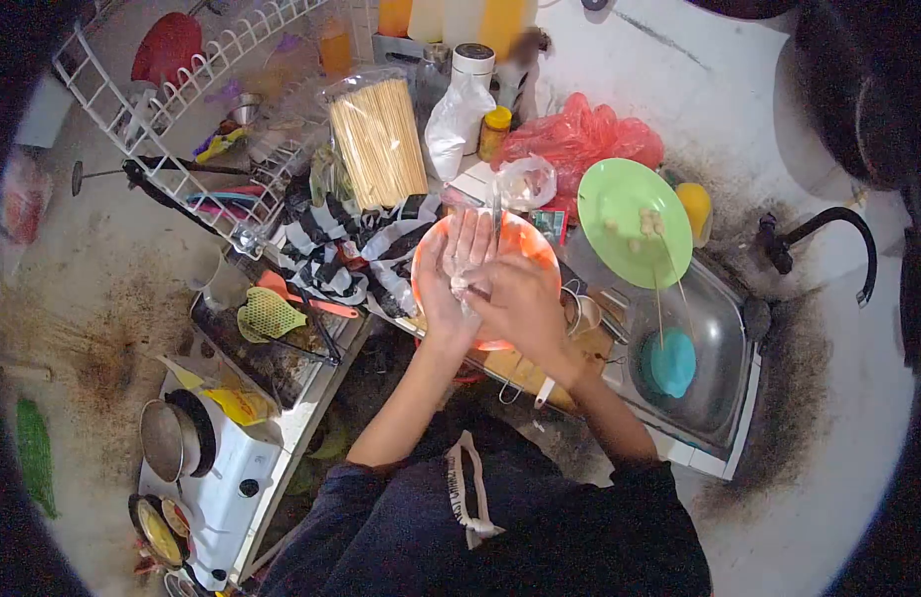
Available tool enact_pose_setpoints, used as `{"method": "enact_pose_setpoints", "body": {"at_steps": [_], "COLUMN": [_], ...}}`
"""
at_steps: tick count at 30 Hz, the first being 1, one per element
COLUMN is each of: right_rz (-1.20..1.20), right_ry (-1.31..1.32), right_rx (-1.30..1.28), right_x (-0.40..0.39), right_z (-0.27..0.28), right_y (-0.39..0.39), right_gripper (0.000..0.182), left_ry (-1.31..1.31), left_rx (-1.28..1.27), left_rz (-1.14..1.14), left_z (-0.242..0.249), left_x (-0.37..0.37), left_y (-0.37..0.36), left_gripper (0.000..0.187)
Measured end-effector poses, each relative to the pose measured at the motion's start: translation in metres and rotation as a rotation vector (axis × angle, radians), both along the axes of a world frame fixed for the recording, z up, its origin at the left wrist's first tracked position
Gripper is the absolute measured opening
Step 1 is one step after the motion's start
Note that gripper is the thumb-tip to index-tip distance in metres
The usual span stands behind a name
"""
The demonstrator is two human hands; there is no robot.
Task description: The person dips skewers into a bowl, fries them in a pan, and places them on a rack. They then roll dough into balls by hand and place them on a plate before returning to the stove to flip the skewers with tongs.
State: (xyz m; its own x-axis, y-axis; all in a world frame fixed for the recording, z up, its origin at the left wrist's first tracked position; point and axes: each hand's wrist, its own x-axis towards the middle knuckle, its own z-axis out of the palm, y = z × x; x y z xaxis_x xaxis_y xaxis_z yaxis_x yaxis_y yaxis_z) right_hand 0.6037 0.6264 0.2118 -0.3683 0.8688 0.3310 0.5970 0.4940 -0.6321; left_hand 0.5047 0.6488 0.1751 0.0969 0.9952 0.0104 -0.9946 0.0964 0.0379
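Observation:
Above an orange-rimmed plate (548, 261), my left hand (449, 289) is turned palm up with its fingers stretched out. A small pale lump (460, 283) rests on that palm. My right hand (520, 303) reaches over it, with its fingertips pinched at the lump. Whitish residue coats my left fingers. Beyond the plate, to the right, a green plate (620, 239) carries several small pale balls (649, 223), some on thin sticks (661, 303) that extend over the sink. A clear pack of wooden skewers (379, 144) lies behind my hands on the left.
The metal sink (714, 343) with a teal bowl (671, 363) and a black faucet (828, 219) is at the right. Red plastic bags (590, 134) lie behind. A white dish rack (112, 109) stands at the upper left; a white stove (217, 488) with pans is at the lower left.

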Motion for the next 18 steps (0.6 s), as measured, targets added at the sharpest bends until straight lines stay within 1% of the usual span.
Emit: {"method": "enact_pose_setpoints", "body": {"at_steps": [2,3,5,6,8,9,11,12,14,15,16,18], "right_rz": [0.070,0.071,0.043,0.044,0.049,0.050,-0.004,-0.006,-0.076,-0.091,-0.099,-0.234], "right_ry": [0.036,0.035,-0.107,-0.107,0.026,0.024,0.135,0.138,0.077,0.023,0.022,-0.060], "right_rx": [0.307,0.307,0.354,0.354,0.280,0.281,0.230,0.232,0.443,0.395,0.401,0.353], "right_x": [-0.002,-0.003,-0.004,-0.003,0.000,0.000,0.001,-0.002,-0.019,-0.024,-0.033,-0.047], "right_z": [-0.010,-0.008,0.002,0.006,0.013,0.014,0.016,0.019,0.025,0.021,0.016,0.004], "right_y": [-0.003,-0.007,-0.014,-0.015,-0.016,-0.013,-0.002,0.002,0.007,0.009,0.006,-0.003], "right_gripper": [0.017,0.017,0.019,0.019,0.021,0.021,0.033,0.033,0.044,0.053,0.053,0.058], "left_ry": [0.162,0.160,0.270,0.270,0.281,0.278,0.318,0.321,0.533,0.453,0.452,0.413], "left_rx": [-0.126,-0.126,-0.162,-0.161,-0.125,-0.124,-0.111,-0.108,0.125,0.110,0.118,0.128], "left_rz": [0.066,0.067,0.107,0.108,0.065,0.066,0.065,0.064,0.132,0.080,0.074,0.034], "left_z": [0.012,0.015,0.018,0.017,0.016,0.016,0.013,0.009,0.002,0.015,0.016,0.017], "left_x": [0.001,0.002,0.003,0.002,-0.002,-0.002,-0.001,0.000,0.005,0.013,0.014,0.010], "left_y": [-0.004,-0.005,-0.008,-0.008,-0.007,-0.006,-0.004,-0.004,-0.010,-0.022,-0.022,-0.021], "left_gripper": [0.044,0.044,0.043,0.043,0.045,0.045,0.042,0.042,0.044,0.047,0.047,0.048]}}
